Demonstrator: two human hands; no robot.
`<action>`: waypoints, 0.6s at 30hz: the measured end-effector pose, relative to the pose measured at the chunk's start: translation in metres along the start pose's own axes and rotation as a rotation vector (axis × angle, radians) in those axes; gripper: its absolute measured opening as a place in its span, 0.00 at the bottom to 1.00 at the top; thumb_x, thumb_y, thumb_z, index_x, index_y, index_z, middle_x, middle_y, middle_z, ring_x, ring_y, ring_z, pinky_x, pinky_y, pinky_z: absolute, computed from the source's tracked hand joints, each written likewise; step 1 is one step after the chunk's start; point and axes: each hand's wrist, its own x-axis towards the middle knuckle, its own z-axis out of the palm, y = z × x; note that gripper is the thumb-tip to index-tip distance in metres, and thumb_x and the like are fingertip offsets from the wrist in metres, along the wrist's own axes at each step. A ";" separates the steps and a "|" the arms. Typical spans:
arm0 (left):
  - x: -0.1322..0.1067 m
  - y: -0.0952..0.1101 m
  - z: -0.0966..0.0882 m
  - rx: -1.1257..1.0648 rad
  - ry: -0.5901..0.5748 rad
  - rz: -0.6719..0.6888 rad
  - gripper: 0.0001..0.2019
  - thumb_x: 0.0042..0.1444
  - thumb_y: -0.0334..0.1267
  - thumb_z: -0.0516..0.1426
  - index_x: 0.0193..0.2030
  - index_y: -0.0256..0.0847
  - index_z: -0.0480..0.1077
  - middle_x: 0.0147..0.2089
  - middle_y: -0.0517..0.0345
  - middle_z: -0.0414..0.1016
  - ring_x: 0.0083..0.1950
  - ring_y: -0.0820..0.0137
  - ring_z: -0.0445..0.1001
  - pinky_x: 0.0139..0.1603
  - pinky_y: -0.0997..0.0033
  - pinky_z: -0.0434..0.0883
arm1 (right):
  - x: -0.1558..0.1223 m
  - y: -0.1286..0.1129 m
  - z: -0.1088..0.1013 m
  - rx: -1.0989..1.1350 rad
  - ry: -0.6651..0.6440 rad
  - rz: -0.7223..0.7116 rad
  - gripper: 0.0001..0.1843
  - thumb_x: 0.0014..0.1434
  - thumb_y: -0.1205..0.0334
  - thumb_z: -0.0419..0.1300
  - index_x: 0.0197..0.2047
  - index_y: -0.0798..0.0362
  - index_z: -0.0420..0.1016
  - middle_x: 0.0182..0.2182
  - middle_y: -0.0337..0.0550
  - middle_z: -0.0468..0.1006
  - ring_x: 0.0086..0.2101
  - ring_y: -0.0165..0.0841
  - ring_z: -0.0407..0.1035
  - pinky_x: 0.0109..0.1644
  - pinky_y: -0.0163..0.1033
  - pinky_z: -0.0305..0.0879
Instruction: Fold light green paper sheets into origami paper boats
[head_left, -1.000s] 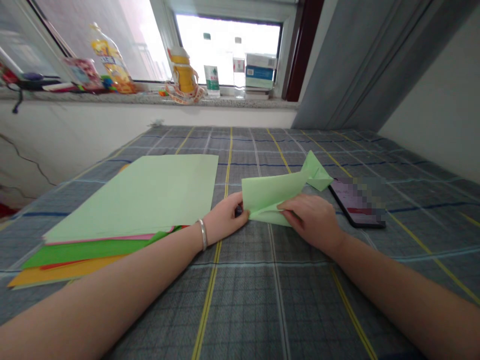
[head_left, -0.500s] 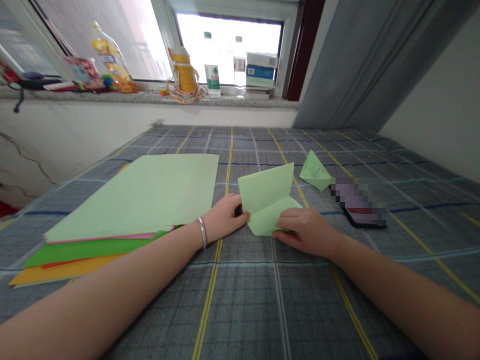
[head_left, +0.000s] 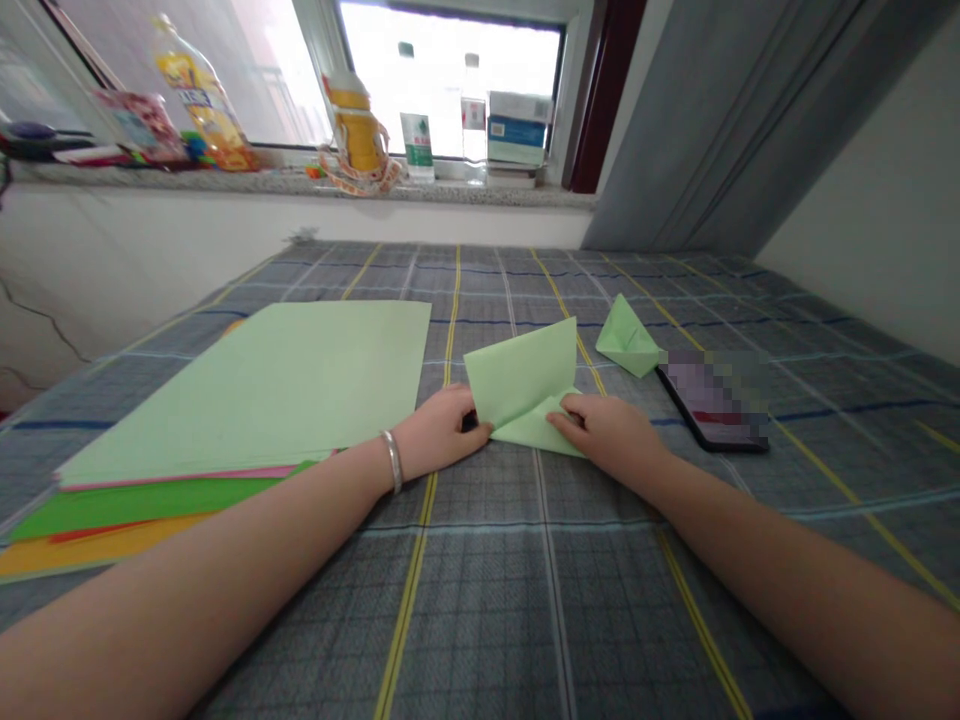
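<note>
Between my hands, a light green sheet of paper (head_left: 523, 372) is partly folded, one flap standing up and the near part lying low on the cloth. My left hand (head_left: 444, 432) pinches its left corner between thumb and fingers. On the right side, my right hand (head_left: 609, 432) is closed on the near flap, which is now folded over at that edge. Behind my right hand stands a folded green paper piece (head_left: 627, 338) with a pointed top.
A stack of coloured paper (head_left: 262, 390) lies to the left, light green on top. A phone (head_left: 716, 405) rests at the right on the plaid cloth (head_left: 480, 590). Bottles, a yellow cup (head_left: 356, 125) and boxes (head_left: 516, 128) line the windowsill.
My right hand has moved slightly up and folded the near right edge of the paper inward. My left hand still holds the left corner. The view has shifted a little.
</note>
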 end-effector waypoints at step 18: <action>0.004 0.011 0.012 0.129 0.079 -0.153 0.13 0.54 0.43 0.56 0.43 0.41 0.73 0.42 0.50 0.76 0.50 0.56 0.71 0.54 0.55 0.67 | 0.001 -0.003 -0.001 0.006 -0.007 0.137 0.17 0.59 0.48 0.53 0.26 0.49 0.68 0.23 0.36 0.74 0.24 0.30 0.64 0.24 0.36 0.43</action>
